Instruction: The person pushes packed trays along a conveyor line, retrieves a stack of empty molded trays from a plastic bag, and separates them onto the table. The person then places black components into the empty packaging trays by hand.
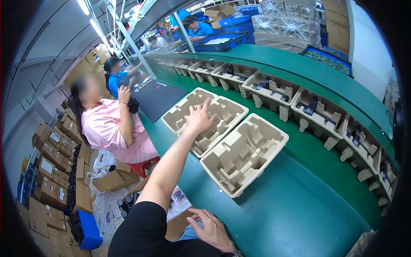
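Observation:
Three beige moulded pulp trays rest side by side on the green bench. My left hand is stretched out over the middle tray, fingers spread, holding nothing; whether the fingertips touch the pulp I cannot tell. Just left of it is another tray, partly covered by my hand and forearm. Nearest me on the right stands a third tray, with moulded hollows and ridges and no parts visible in it. Low in the view, my right hand hovers by my lap near the bench edge, fingers loosely extended with nothing in them.
A green conveyor belt carries a row of pulp trays holding black parts. A dark mat lies on the bench. A person in a pink shirt sits at my left. Cardboard boxes and a blue bin stand on the floor.

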The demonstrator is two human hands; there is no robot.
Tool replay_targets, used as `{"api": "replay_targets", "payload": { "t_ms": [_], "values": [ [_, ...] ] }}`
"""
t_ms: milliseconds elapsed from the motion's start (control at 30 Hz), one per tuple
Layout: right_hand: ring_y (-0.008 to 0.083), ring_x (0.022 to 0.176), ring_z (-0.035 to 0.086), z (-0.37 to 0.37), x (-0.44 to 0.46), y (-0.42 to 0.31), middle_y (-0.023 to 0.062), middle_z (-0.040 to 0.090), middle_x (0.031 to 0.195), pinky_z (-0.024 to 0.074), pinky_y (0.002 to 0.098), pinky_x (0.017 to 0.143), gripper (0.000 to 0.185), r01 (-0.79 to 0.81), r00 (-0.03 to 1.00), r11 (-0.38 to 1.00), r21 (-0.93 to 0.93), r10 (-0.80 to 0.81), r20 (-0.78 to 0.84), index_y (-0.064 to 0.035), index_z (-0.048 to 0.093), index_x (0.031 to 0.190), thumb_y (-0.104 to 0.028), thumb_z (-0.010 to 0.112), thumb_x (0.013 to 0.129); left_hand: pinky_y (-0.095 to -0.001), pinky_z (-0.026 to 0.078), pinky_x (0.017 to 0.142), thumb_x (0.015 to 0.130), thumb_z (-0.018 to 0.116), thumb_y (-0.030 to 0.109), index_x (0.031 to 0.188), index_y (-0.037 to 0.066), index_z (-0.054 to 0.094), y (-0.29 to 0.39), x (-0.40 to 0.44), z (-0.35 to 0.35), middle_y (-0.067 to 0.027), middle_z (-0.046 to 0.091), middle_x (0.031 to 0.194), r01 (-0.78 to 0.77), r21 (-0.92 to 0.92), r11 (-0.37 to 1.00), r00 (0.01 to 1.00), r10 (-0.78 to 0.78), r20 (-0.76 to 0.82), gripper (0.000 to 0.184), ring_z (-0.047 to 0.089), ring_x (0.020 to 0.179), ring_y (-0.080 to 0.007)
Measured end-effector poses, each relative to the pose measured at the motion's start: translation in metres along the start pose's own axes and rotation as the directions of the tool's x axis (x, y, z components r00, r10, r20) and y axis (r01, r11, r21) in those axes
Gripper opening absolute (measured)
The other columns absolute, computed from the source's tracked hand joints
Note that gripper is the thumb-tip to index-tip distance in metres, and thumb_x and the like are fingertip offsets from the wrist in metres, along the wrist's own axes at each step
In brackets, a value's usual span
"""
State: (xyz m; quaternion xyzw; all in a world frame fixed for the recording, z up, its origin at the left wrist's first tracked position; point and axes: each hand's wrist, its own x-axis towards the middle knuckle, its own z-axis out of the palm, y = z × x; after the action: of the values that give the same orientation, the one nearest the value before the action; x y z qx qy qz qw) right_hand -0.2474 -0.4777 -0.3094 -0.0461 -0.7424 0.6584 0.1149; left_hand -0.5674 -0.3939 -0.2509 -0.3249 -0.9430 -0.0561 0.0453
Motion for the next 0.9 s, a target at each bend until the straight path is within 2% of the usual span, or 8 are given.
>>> {"api": "replay_targets", "payload": {
  "t_ms": [100,700,833,900],
  "values": [
    [0.025,0.086,0.06,0.001,0.003,-0.001,0.0091,0.062,0.09,0.0479,0.0351,0.076,0.031,0.001,1.0,1.0,-0.004,-0.001,-0.02,-0.0037,0.056,0.111,-0.024,0.058,0.088,-0.0643,0.039,0.087,0.084,0.052,0.049,0.143,0.024,0.023,0.001,0.003,0.002,-0.0173,0.042,0.133,0.021,0.063,0.998,1.0,-0.02,-0.014,0.07,0.032,0.126,-0.0429],
    [0.0214,0.083,0.063,0.003,0.018,0.0,0.0105,0.062,0.089,0.0492,0.0319,0.074,0.031,0.004,0.998,1.0,-0.013,-0.005,-0.057,-0.0021,0.057,0.111,-0.023,0.059,0.089,-0.0708,0.036,0.087,0.083,0.052,0.039,0.145,0.028,0.015,-0.012,0.018,0.006,-0.0201,0.04,0.134,0.034,0.045,0.998,0.999,-0.034,0.003,0.073,0.03,0.127,-0.0437],
    [0.02,0.08,0.063,0.001,0.017,0.0,0.0098,0.062,0.086,0.0489,0.0307,0.072,0.027,0.033,0.988,0.998,0.052,-0.025,-0.154,-0.0003,0.058,0.109,-0.018,0.058,0.088,-0.0706,0.037,0.087,0.082,0.052,0.038,0.145,0.027,0.016,-0.014,0.019,0.006,-0.0207,0.04,0.134,0.032,0.027,0.999,0.999,-0.032,0.01,0.073,0.031,0.127,-0.044],
    [0.0227,0.082,0.062,0.0,0.001,0.017,0.0129,0.061,0.091,0.0484,0.0316,0.071,0.031,0.215,0.917,0.976,0.033,-0.19,-0.351,0.0019,0.055,0.112,-0.013,0.059,0.086,-0.0702,0.037,0.087,0.082,0.052,0.038,0.145,0.027,0.017,-0.015,0.02,0.006,-0.0209,0.04,0.134,0.025,0.013,1.0,1.0,-0.025,0.004,0.073,0.031,0.127,-0.0442]
  ]
}}
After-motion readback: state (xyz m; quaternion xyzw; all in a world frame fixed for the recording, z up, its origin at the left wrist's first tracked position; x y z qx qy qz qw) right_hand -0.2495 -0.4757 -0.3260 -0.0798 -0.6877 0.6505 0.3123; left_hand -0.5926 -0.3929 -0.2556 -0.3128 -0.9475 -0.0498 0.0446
